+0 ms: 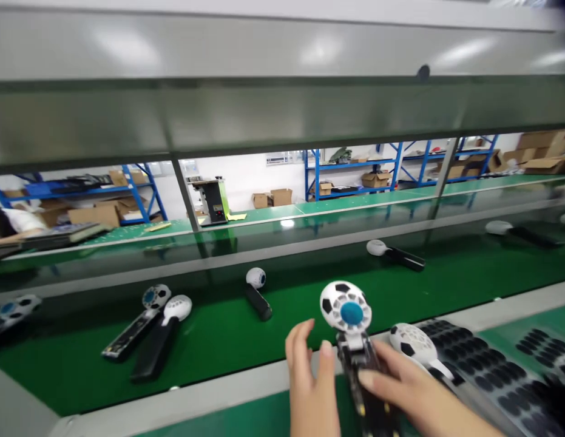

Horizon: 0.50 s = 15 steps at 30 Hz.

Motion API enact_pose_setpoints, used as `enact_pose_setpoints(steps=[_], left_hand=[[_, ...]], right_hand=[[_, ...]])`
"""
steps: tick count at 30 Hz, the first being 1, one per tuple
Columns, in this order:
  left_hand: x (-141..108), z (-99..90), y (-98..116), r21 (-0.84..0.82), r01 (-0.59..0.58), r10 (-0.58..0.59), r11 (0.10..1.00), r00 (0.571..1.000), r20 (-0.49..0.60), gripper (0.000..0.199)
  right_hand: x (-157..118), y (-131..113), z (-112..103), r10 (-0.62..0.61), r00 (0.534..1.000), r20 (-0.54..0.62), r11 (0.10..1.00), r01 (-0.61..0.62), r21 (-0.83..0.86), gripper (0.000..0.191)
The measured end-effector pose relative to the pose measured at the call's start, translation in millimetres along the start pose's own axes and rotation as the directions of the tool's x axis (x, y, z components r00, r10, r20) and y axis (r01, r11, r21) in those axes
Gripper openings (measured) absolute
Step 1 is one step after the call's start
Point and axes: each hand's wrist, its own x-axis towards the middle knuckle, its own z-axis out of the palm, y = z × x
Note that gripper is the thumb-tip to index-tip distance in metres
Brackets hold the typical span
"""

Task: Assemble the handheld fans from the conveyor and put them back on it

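From the football-headed fan in the right hand, a hand could pass over the green belt towards 12 o'clock, between a small fan at 9 to 10 and a black-handled fan at 1 to 2. Higher at 12, the overhead metal hood bars the way up. Two side-by-side fans obstruct 9. At 4, a fan head and black oval pads crowd the right hand. At 7, the left hand leaves only a narrow gap.
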Motion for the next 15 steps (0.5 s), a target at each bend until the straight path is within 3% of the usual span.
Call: enact_pose_setpoints(steps=[3, 7, 9, 12, 15], left_hand=[[31, -6.9, 10, 0.408, -0.013, 0.080, 0.913, 0.986, -0.148, 0.047], [83, -21.1, 24, 0.599, 0.020, 0.122, 0.801, 0.973, -0.196, 0.047], [108, -27.7, 28, 0.646, 0.079, 0.102, 0.759, 0.966, -0.238, 0.037], [137, -32.2, 27, 0.639, 0.183, 0.010, 0.747, 0.958, -0.286, 0.032], [149, -28.8, 23, 0.567, 0.228, -0.071, 0.792, 0.956, -0.285, 0.031]], right_hand=[[52, -8, -22, 0.065, 0.992, -0.104, 0.972, -0.086, -0.218, 0.024], [125, -16, -40, 0.080, 0.979, -0.188, 0.910, -0.149, -0.386, 0.026], [142, -22, -42, 0.052, 0.972, -0.229, 0.855, -0.162, -0.492, 0.027], [125, -28, -34, -0.018, 0.979, -0.201, 0.742, -0.122, -0.659, 0.030], [66, -22, -16, -0.003, 0.999, -0.039, 0.618, -0.029, -0.786, 0.026]])
